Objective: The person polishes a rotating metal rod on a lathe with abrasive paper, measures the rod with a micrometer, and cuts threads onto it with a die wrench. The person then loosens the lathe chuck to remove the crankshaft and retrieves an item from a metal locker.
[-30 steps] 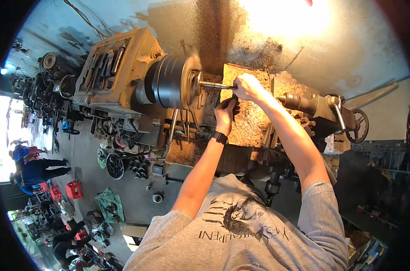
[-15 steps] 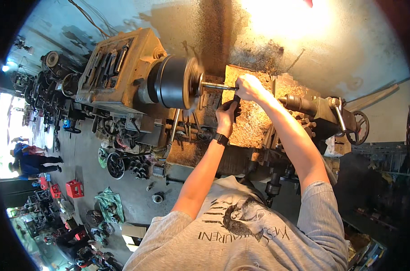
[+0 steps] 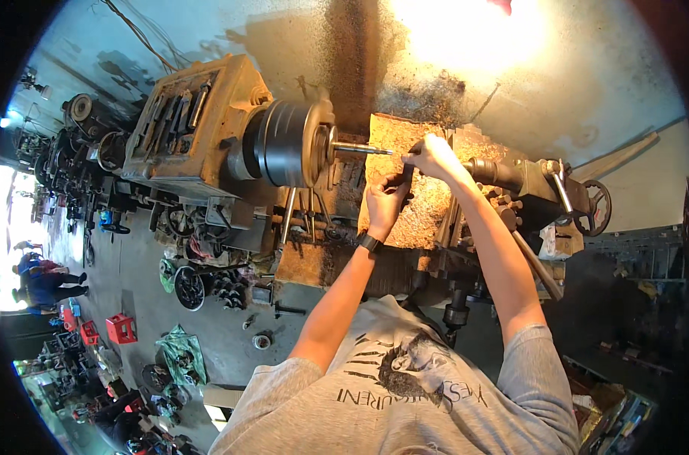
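- Slim, shiny, round metal rod (image 3: 359,148) is sticking out sideways from a large dark cylindrical metal chuck (image 3: 287,142), its free end pointing toward the hands.
- Fingers are sitting just beyond that free end, on its right; a small gap is showing, so the rod is lying outside both grips.
- Right hand (image 3: 437,159) is bending down from above, thumb and fingertips closing together on the upper part of a thin, dark, flexible-looking strip (image 3: 409,173).
- Left hand (image 3: 384,206) is curling half closed, lower and nearer the body, its darkened fingertips lying beside the strip's lower part; cannot tell whether they are gripping it.
- Tan, chip-strewn sheet (image 3: 380,129) is lying behind rod and hands.
- Grey-brown metal tailstock (image 3: 496,174) is standing to the right, well apart from the rod.
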Available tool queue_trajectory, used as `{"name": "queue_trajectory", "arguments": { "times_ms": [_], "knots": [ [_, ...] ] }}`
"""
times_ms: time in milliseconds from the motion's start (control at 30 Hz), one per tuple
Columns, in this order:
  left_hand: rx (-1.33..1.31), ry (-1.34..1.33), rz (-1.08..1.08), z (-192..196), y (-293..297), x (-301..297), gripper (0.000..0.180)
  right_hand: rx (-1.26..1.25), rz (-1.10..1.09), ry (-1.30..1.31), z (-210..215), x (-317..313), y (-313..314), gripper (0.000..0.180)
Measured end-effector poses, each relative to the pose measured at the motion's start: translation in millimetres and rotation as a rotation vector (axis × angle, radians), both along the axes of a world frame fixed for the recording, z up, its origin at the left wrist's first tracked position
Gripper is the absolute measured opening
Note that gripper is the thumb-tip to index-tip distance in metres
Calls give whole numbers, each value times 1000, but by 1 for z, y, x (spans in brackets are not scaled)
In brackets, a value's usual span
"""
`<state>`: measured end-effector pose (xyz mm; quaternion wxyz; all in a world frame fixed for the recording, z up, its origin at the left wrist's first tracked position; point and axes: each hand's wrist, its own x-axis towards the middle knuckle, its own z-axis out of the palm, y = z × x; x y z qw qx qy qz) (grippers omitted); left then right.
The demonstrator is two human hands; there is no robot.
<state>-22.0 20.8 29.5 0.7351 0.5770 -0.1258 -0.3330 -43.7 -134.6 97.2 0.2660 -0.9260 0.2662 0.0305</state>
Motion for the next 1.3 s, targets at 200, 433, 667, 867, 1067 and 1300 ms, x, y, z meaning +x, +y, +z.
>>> {"name": "queue_trajectory", "arguments": {
  "times_ms": [200, 433, 667, 867, 1067, 1300],
  "knots": [
    [89, -501, 169, 28, 4, -13, 12, 203, -166, -182, 34, -32, 26, 29],
    [126, -888, 281, 26, 17, -14, 17, 452, -381, -479, 9, -47, 33, 17],
    [99, -925, 341, 40, 29, -19, 31, 1106, -577, -718, -3, -54, 31, 10],
    [123, -894, 334, 41, 34, -21, 29, 1089, -626, -643, -3, -55, 32, 10],
    [146, -576, 246, 38, 36, -16, 13, 1093, -632, -629, -9, -57, 29, 13],
    [-62, -12, 207, 42, 44, -11, 15, 1111, -609, -633, -11, -58, 28, 16]
  ]
}}
